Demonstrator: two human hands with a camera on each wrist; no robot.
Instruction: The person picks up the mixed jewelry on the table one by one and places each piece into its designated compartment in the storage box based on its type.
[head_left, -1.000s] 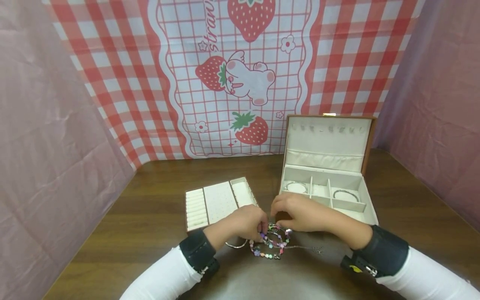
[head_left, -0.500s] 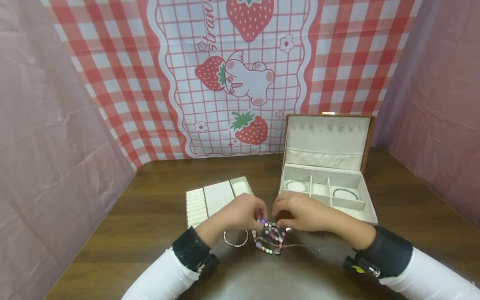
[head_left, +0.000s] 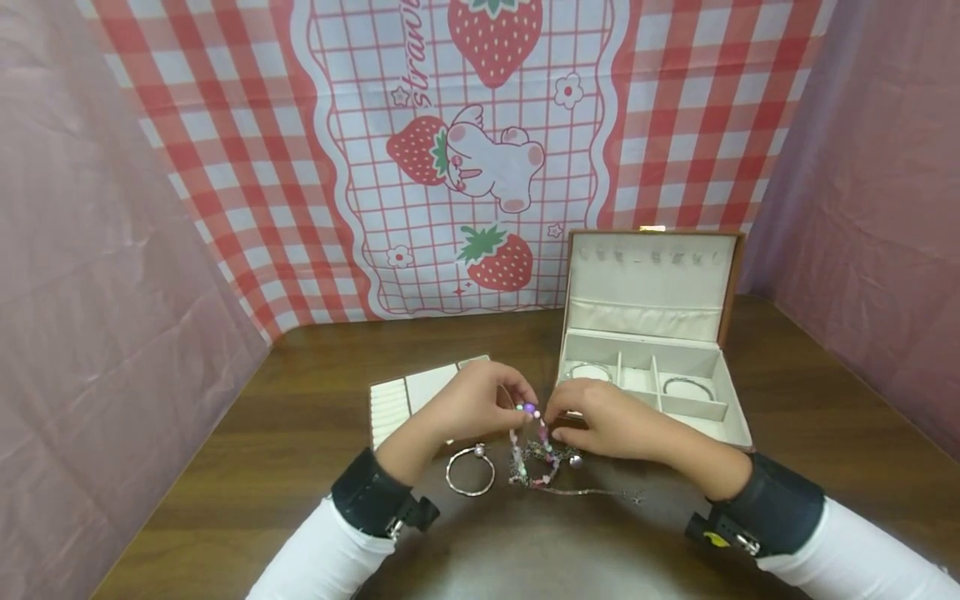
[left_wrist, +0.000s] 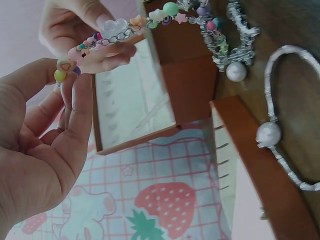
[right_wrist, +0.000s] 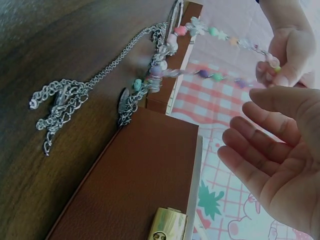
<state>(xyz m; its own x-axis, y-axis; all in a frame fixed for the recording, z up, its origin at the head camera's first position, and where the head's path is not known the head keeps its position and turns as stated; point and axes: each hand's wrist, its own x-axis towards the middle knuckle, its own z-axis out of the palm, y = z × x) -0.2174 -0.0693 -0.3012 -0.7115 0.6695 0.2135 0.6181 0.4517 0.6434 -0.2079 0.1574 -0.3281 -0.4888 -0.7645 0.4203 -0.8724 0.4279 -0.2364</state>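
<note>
My left hand (head_left: 480,400) pinches a bracelet of pastel beads (left_wrist: 115,30) between thumb and fingers. Its strand hangs down in a loop to a tangle of silver chain and beads (right_wrist: 160,65) on the table. My right hand (head_left: 600,417) is close beside it with fingers loosely bent and nothing in them, as the right wrist view (right_wrist: 275,155) shows. In the left wrist view the beads pass in front of that right hand. A silver bracelet with a pearl bead (head_left: 470,471) lies just below my left wrist. A thin silver chain (head_left: 585,492) trails rightward from the tangle.
An open jewelry box (head_left: 645,287) with brown outside and cream compartments stands at the right; bracelets lie in two compartments. A cream jewelry tray (head_left: 390,408) with ring rolls lies at the left, partly behind my left arm. A checked strawberry cloth (head_left: 495,167) hangs at the back.
My left hand has risen and drawn the beaded bracelet up from the pile. The pearl-beaded silver bracelet shows more fully now. My right hand has stayed nearly in place.
</note>
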